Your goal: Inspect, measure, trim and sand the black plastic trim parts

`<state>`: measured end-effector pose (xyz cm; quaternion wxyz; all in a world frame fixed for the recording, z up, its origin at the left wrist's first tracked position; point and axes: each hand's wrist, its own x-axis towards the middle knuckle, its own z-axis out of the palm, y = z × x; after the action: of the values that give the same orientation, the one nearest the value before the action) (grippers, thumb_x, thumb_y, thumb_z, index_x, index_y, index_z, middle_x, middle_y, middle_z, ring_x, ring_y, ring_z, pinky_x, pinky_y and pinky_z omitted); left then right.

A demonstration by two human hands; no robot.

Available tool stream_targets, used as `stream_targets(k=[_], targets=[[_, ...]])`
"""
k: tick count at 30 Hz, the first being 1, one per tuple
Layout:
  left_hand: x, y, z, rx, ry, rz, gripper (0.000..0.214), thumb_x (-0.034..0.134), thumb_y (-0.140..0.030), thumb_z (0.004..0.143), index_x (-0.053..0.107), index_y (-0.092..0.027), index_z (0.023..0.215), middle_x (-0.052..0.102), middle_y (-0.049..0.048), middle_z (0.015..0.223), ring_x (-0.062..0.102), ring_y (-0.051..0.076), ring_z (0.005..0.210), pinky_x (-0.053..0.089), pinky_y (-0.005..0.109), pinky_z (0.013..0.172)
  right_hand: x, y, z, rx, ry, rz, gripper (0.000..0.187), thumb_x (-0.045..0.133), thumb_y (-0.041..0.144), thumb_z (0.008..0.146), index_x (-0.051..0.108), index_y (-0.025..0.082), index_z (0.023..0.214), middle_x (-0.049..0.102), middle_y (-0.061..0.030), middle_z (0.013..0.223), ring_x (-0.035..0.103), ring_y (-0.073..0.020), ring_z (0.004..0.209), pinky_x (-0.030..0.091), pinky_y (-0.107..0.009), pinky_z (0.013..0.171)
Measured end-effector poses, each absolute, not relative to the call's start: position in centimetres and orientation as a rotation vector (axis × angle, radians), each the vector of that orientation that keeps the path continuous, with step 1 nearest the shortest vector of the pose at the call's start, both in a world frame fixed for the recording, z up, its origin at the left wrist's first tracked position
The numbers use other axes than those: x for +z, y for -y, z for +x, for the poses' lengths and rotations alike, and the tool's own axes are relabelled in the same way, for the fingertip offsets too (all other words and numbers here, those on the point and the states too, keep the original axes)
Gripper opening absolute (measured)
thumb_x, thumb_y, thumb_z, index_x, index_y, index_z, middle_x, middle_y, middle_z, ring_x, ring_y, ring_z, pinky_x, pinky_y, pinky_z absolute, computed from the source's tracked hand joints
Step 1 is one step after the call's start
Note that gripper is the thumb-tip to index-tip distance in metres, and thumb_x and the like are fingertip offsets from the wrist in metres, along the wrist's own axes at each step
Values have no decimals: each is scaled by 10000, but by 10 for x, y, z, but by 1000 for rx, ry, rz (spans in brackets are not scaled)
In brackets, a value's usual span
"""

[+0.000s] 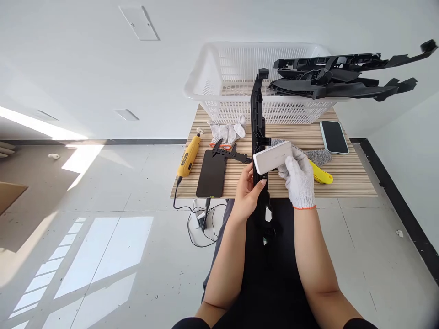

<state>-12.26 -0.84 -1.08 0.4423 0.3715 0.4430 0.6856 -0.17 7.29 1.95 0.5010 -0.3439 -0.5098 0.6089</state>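
My bare left hand [247,194] is wrapped round a long black plastic trim part [258,114], which stands lengthwise in front of me from my lap up past the table. In a white knit glove with an orange cuff, my right hand [297,176] grips a white rectangular block [273,157]. The block's left end lies over the black part, just above my left fingers; whether it touches the part I cannot tell. Behind the block and glove lies grey speckled cloth [318,157]. A yellow-handled tool [320,172] sticks out to the right of the glove.
A white plastic basket [219,98] at the back holds several black trim parts [343,84] jutting right. On the table [353,183] lie a yellow rotary tool [190,155], a dark phone [211,173], black calipers [231,153], a white glove [228,130] and another phone [334,137]. Cables [199,210] hang at the left.
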Motion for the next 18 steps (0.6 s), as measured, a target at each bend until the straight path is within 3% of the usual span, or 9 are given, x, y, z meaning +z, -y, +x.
stream_targets(k=[4, 9, 13, 18], targets=[[-11, 8, -123, 1706, -1110, 930, 447, 723, -382, 883, 577, -258, 1287, 662, 81, 1303, 586, 243, 1263, 436, 376, 1098, 17, -72, -3, 1493, 1262, -902, 399, 738, 446, 835, 675, 220, 1157, 566, 10, 716, 485, -121, 600, 410, -253, 507], [-9, 9, -122, 1705, -1111, 942, 471, 723, -380, 884, 560, -269, 1312, 647, 84, 1342, 580, 240, 1282, 429, 382, 1111, 20, -72, -3, 1457, 1199, -855, 347, 681, 458, 868, 692, 216, 1116, 496, 32, 652, 403, -101, 548, 339, -241, 471], [-10, 8, -121, 1720, -1127, 877, 435, 762, -382, 850, 603, -240, 1230, 687, 86, 1269, 614, 242, 1238, 451, 390, 1092, 20, -70, 0, 1577, 1321, -912, 428, 723, 382, 794, 651, 227, 1187, 571, 31, 730, 448, -99, 560, 369, -239, 481], [-9, 8, -121, 1729, -1126, 910, 388, 756, -386, 853, 628, -240, 1188, 696, 84, 1246, 604, 250, 1255, 443, 405, 1105, 20, -66, 2, 1499, 1467, -1055, 238, 680, 274, 749, 678, 206, 977, 582, 35, 721, 475, -102, 589, 397, -234, 509]])
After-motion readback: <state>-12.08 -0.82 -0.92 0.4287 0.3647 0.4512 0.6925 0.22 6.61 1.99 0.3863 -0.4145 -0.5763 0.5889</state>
